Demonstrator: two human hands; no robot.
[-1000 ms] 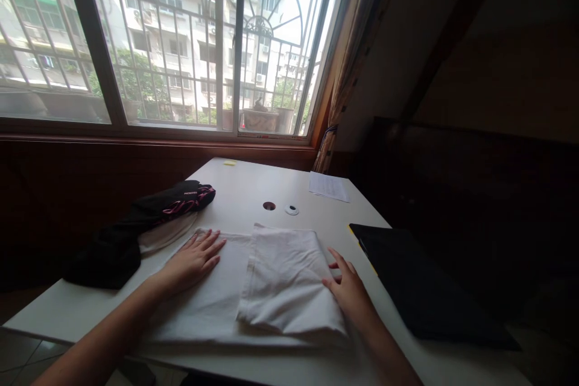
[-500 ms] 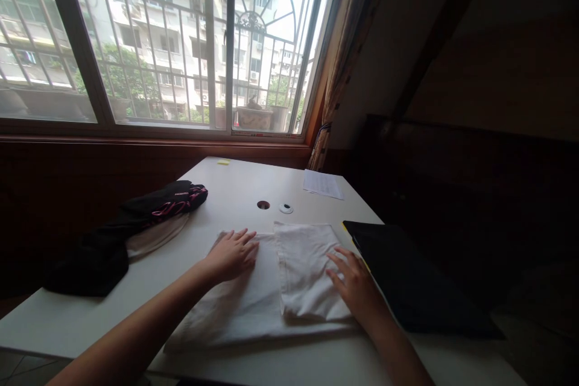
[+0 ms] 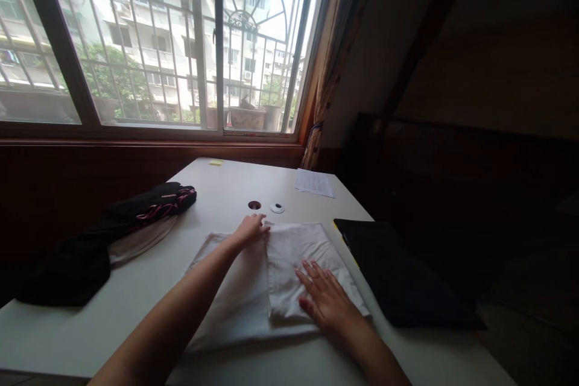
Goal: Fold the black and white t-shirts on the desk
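Observation:
A white cloth garment [image 3: 226,307] lies on the table in front of me, its right part folded over into a smaller layered flap [image 3: 289,247]. My left hand [image 3: 249,230] is at the far left corner of that flap, thumb and fingers slightly apart; whether the fingertips touch the fabric is hard to make out. Flat on the flap, nearer its close right side, rests my right hand [image 3: 323,298] with fingers spread. Some wrinkles run across the fabric around it.
On the white table [image 3: 149,313] a black garment with pink trim [image 3: 149,205] lies left, a dark flat case [image 3: 402,271] right. Farther back are printed papers [image 3: 315,183], a yellow note [image 3: 216,163], a cable hole [image 3: 254,205] and its round cover [image 3: 277,208]. A barred window stands behind.
My left hand has moved right and away from me, from the lower layer to the flap's far corner. My right hand has slid left and settled flat on the flap.

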